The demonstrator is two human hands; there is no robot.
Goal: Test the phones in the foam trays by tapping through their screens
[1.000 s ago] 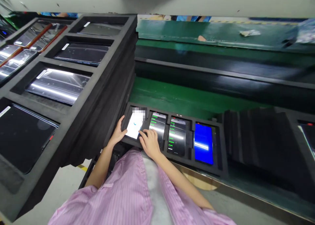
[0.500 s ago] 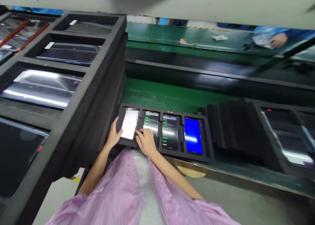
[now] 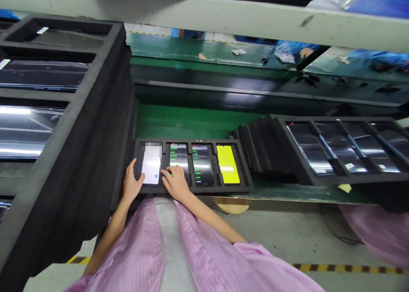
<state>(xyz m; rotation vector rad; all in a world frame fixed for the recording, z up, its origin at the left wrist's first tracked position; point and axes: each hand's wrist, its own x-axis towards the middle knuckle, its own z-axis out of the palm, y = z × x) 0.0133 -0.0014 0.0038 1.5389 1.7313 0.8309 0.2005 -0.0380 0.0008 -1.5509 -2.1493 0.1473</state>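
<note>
A black foam tray [image 3: 191, 189] in front of me holds several phones side by side. The leftmost phone [image 3: 151, 167] shows a white screen. My left hand [image 3: 131, 183] rests on the tray's left edge, fingers apart, thumb touching that phone's lower left corner. My right hand [image 3: 174, 182] lies with spread fingers over the bottom of the second phone [image 3: 178, 157], which shows green text on black. A third phone [image 3: 202, 165] shows green text too. The fourth phone [image 3: 228, 169] glows yellow.
A tall stack of black foam trays [image 3: 79, 125] with dark phones rises at my left. Another tilted tray stack [image 3: 335, 151] with dark phones stands at the right. Behind runs a green conveyor [image 3: 198, 121]. Other people's hands and blue sleeves [image 3: 289, 51] show far back. A pink sleeve [image 3: 380, 232] is at right.
The view has swung to the right. The fourth phone's screen has turned from blue to yellow. Both hands stay on the two left phones.
</note>
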